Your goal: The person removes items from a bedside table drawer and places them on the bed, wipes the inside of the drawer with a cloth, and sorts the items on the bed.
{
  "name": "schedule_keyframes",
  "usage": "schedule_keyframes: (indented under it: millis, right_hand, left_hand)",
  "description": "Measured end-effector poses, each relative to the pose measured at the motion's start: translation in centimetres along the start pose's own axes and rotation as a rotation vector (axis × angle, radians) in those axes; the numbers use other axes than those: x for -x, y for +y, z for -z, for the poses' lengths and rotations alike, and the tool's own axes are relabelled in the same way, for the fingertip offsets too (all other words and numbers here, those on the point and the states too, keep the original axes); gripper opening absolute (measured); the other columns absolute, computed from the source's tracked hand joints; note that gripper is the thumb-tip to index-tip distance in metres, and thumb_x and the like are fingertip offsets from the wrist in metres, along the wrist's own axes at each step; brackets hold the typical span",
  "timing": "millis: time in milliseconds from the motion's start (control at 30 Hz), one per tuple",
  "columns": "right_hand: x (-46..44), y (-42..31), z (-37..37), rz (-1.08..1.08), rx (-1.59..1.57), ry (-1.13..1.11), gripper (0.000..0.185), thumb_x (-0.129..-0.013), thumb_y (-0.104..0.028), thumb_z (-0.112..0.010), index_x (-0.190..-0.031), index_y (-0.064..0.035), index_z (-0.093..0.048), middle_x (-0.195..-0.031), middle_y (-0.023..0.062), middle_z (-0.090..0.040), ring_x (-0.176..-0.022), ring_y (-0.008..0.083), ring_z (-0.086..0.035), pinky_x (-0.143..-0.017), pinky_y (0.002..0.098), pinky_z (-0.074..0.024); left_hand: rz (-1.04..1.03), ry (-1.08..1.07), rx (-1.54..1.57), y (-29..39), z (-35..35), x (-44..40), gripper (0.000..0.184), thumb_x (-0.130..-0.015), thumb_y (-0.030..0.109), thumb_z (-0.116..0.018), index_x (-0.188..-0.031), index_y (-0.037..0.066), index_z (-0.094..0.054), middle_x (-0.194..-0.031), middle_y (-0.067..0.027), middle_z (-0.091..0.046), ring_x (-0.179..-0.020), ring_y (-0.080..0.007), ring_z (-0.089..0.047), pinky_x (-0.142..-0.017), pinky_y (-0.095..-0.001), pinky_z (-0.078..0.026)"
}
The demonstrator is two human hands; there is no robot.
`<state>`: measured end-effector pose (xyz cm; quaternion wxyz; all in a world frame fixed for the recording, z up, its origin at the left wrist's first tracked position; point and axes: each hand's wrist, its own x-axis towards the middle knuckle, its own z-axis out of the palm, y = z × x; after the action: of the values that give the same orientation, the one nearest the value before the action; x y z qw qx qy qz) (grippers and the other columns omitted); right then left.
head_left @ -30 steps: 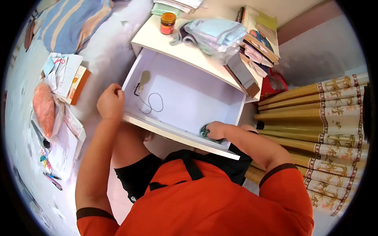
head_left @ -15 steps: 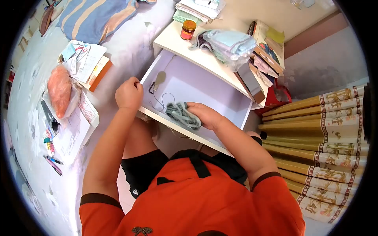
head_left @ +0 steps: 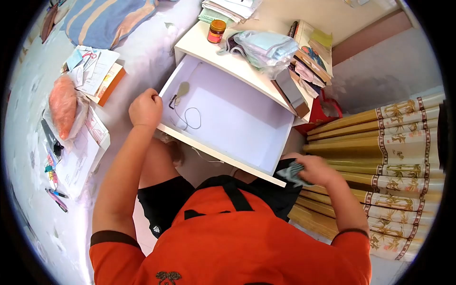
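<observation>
Grey-green cloth (head_left: 291, 174) in the right hand (head_left: 316, 170), outside the open drawer (head_left: 232, 126), near its right front corner.
In the head view, the right grip is clamped on the bunched cloth, between the drawer and the gold curtain (head_left: 354, 147). The left hand (head_left: 146, 109) has its fingers curled at the drawer's left front corner; whether they clamp it, I cannot tell. A thin cable (head_left: 199, 118) lies inside the drawer, toward its left side; a lidded jar (head_left: 216, 32) stands on the cabinet top (head_left: 199, 45).
</observation>
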<state>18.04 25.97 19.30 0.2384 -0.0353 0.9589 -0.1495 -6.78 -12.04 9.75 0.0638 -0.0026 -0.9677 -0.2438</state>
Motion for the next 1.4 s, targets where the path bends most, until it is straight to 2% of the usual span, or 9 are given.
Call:
schedule_keyframes:
  millis: [167,200,333,433,833,1033,1100,1200,1400]
  right_hand:
    - [5.8,5.1,4.0,-0.693,-0.729,0.420,0.031,-0.078,-0.010,-0.056,-0.107,0.0000,-0.051,-0.099,0.0212,-0.055,-0.088,0.0298,-0.054,-0.079,0.0349,-0.0423]
    - [6.1,7.6,3.1,-0.839,-0.140,0.257,0.032,-0.082,-0.014,-0.054,-0.110,-0.0010,-0.050,-0.099,0.0183,-0.056,-0.088,0.0254,-0.055,-0.078,0.0343,-0.0424]
    - [6.7,11.5,2.0,-0.911,0.062,0.595,0.029,-0.082,-0.015,-0.056,-0.107,-0.0009,-0.051,-0.097,0.0127,-0.057,-0.085,0.0202,-0.055,-0.074,0.0323,-0.0429]
    - [5.2,9.2,2.3,-0.770,-0.953,0.877,0.025,-0.082,-0.012,-0.055,-0.105,-0.0011,-0.052,-0.094,0.0086,-0.058,-0.083,0.0180,-0.055,-0.072,0.0300,-0.0434]
    - [-6.6,1.6,-5.0,0.108,0.032,0.362,0.026,-0.072,-0.006,-0.053,-0.097,-0.0058,-0.060,-0.096,0.0101,-0.060,-0.089,0.0301,-0.054,-0.081,0.0363,-0.0438]
    - [-8.3,-1.3,-1.4,-0.195,-1.605,0.100,0.024,-0.085,-0.015,-0.053,-0.105,-0.0010,-0.056,-0.095,0.0023,-0.061,-0.085,0.0114,-0.057,-0.075,0.0263,-0.0459]
    - [-9.5,-1.1,-2.1,-0.161,-1.600,0.123,0.032,-0.084,-0.015,-0.054,-0.112,0.0015,-0.050,-0.098,0.0088,-0.061,-0.088,0.0190,-0.058,-0.080,0.0290,-0.0453]
    - [-11.5,0.0,-4.5,-0.335,-0.190,0.503,0.045,-0.082,-0.012,-0.053,-0.123,-0.0007,-0.040,-0.122,0.0227,-0.045,-0.114,0.0352,-0.043,-0.095,0.0376,-0.0357]
    - [-14.7,-1.6,-7.2,-0.376,-0.136,0.135,0.072,-0.076,-0.023,-0.060,-0.135,-0.0037,-0.023,-0.139,0.0242,-0.021,-0.127,0.0401,-0.023,-0.103,0.0430,-0.0262]
  left_hand:
    - [-0.020,0.003,-0.047,0.0,0.1,0.0,0.016,-0.077,0.020,-0.049,-0.080,0.012,-0.063,-0.080,-0.0120,-0.063,-0.074,-0.0322,-0.059,-0.067,-0.0416,-0.047]
    - [-0.045,-0.007,-0.034,0.1,0.1,0.2,0.016,-0.077,0.020,-0.049,-0.080,0.012,-0.063,-0.080,-0.0120,-0.063,-0.074,-0.0322,-0.059,-0.067,-0.0416,-0.047]
    - [-0.018,-0.023,-0.045,0.3,0.3,0.0,0.017,-0.078,0.020,-0.047,-0.081,0.012,-0.062,-0.080,-0.0125,-0.063,-0.075,-0.0330,-0.059,-0.067,-0.0416,-0.047]
    - [-0.016,-0.059,-0.036,0.4,0.4,0.1,0.017,-0.079,0.020,-0.047,-0.081,0.011,-0.061,-0.080,-0.0120,-0.063,-0.075,-0.0324,-0.059,-0.068,-0.0407,-0.046]
    - [0.008,-0.048,-0.046,0.5,0.3,0.1,0.017,-0.078,0.020,-0.048,-0.080,0.010,-0.061,-0.079,-0.0107,-0.063,-0.075,-0.0307,-0.060,-0.067,-0.0392,-0.047]
    - [-0.001,-0.014,-0.047,0.4,0.5,0.1,0.016,-0.078,0.020,-0.048,-0.079,0.011,-0.061,-0.078,-0.0106,-0.063,-0.074,-0.0307,-0.059,-0.066,-0.0394,-0.047]
    - [0.003,-0.027,-0.047,0.6,0.6,0.2,0.016,-0.078,0.020,-0.048,-0.079,0.011,-0.061,-0.078,-0.0103,-0.063,-0.074,-0.0304,-0.059,-0.066,-0.0393,-0.047]
    - [0.001,-0.023,-0.036,0.4,0.5,0.2,0.016,-0.077,0.021,-0.048,-0.079,0.011,-0.061,-0.078,-0.0101,-0.063,-0.073,-0.0301,-0.059,-0.066,-0.0393,-0.047]
    - [0.012,-0.023,-0.040,0.5,0.4,0.3,0.015,-0.077,0.020,-0.049,-0.078,0.011,-0.062,-0.077,-0.0100,-0.063,-0.072,-0.0300,-0.059,-0.065,-0.0395,-0.047]
